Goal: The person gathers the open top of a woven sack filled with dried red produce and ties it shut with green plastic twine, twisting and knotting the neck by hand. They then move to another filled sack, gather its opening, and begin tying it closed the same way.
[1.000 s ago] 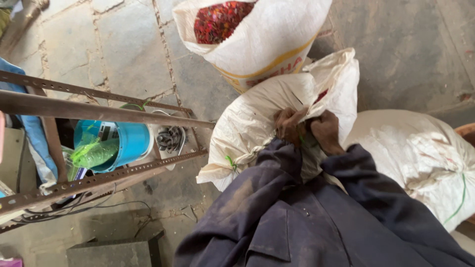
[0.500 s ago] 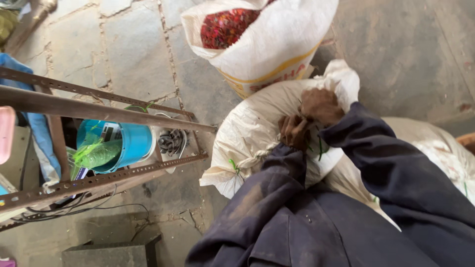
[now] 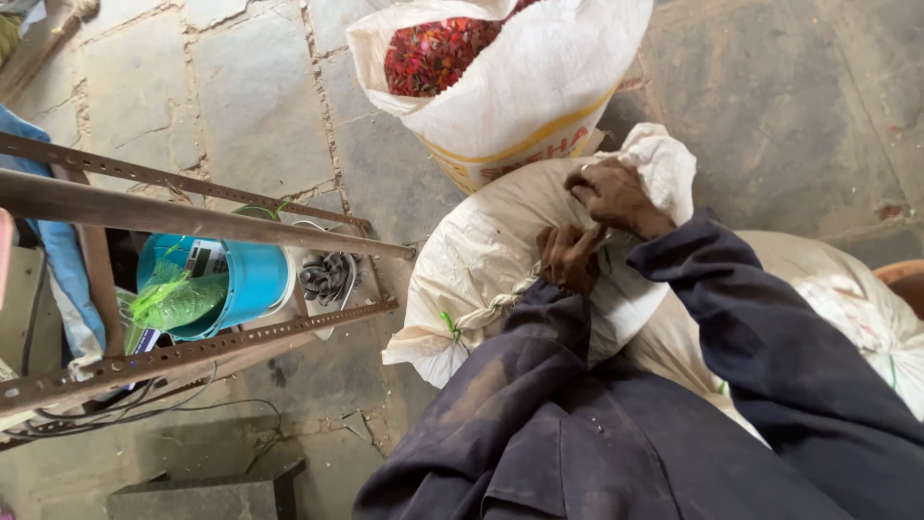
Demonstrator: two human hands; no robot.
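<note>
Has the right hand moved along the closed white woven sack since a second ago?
Yes. The right hand has slid from beside the left hand toward the sack's bunched end, nearer the open sack of red petals.

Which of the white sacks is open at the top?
The upright white sack farthest from the person, showing red dried pieces inside. The sack under both hands and the one at right show no open mouth.

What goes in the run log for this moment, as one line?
left hand: grip on sack seam | right hand: grip on bunched mouth of white sack | open sack of red flakes behind
</note>
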